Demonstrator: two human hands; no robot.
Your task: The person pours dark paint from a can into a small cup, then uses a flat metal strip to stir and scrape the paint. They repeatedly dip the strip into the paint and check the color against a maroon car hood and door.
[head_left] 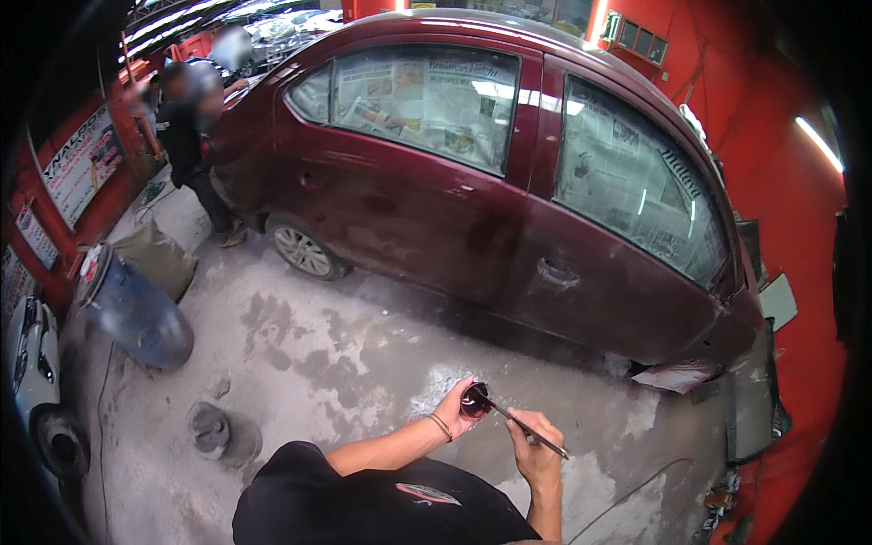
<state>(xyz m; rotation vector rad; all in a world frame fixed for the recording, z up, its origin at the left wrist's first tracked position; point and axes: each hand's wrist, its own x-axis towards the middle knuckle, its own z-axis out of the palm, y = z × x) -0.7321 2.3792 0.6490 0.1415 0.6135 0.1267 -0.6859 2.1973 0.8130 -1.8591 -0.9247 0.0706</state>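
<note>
My left hand (451,411) is wrapped round a small cup (476,411) in front of my chest. Its inside looks dark red, like paint, though the contents are partly hidden. In my right hand (539,451) a slim dark stick (500,409) is pinched, slanting down to the left. Its lower end reaches into the cup; that tip cannot be made out. Beyond both hands stands a dark red car (418,218), its side toward me. Newspaper sheets (427,100) cover its side windows, and the paint looks dull and patchy.
A blue drum (141,309) stands at the left beside a sack (159,259). Nearer is a bucket-like container (222,436). Another person (186,136) stands by the car's far left end. A white vehicle (36,354) is at the left edge; a thin cable (636,486) crosses the floor at the right.
</note>
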